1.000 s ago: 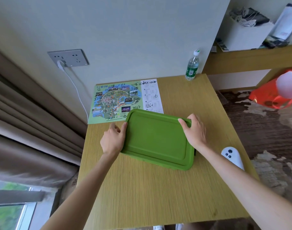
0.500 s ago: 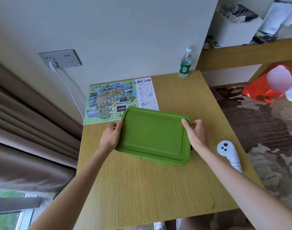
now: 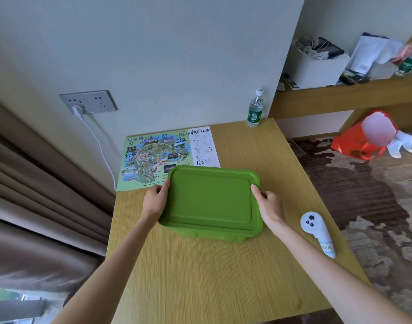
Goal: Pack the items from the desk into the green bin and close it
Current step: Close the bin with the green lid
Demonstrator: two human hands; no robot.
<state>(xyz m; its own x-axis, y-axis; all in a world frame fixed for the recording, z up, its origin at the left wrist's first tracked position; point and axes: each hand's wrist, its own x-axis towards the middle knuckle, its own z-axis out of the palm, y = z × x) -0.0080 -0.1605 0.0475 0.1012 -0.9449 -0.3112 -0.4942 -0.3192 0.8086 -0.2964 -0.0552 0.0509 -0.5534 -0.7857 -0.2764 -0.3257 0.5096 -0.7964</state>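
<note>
The green bin (image 3: 212,235) stands in the middle of the wooden desk (image 3: 223,281) with its green lid (image 3: 211,198) lying flat on top. My left hand (image 3: 156,201) grips the lid's left edge, thumb on top. My right hand (image 3: 269,206) grips the lid's right edge the same way. What is inside the bin is hidden by the lid. A white hand controller (image 3: 317,233) lies on the desk to the right of the bin. A colourful map sheet (image 3: 158,155) with handwriting lies behind the bin, its near edge under the lid.
A water bottle (image 3: 255,108) stands at the desk's back right corner by the wall. A wall socket (image 3: 89,101) with a white cable is at the left, beside curtains. A shelf with a white box (image 3: 317,66) and a red bag (image 3: 361,141) on the floor are to the right.
The lid has settled level onto the bin, whose front wall now shows beneath it. Both hands stay on the lid's side edges.
</note>
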